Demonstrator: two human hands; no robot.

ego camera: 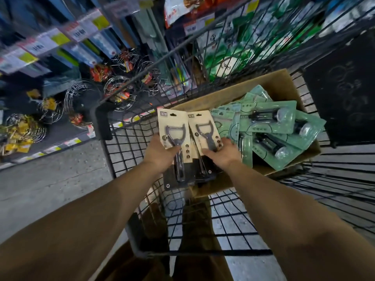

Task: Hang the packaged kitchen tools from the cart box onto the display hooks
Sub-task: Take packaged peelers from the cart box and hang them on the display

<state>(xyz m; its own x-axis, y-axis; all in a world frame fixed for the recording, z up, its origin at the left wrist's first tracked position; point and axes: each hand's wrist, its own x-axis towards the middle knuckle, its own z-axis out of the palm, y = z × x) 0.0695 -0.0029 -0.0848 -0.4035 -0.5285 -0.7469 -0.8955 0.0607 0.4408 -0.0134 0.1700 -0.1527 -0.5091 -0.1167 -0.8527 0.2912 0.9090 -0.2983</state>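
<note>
Each hand grips a peeler pack (174,138) (over the box (280,86)).

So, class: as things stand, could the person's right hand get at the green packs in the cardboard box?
Probably yes. The right hand is beside the green packs, which lie uncovered on top in the open cardboard box. But it already holds a peeler pack, so its grip is taken.
</note>
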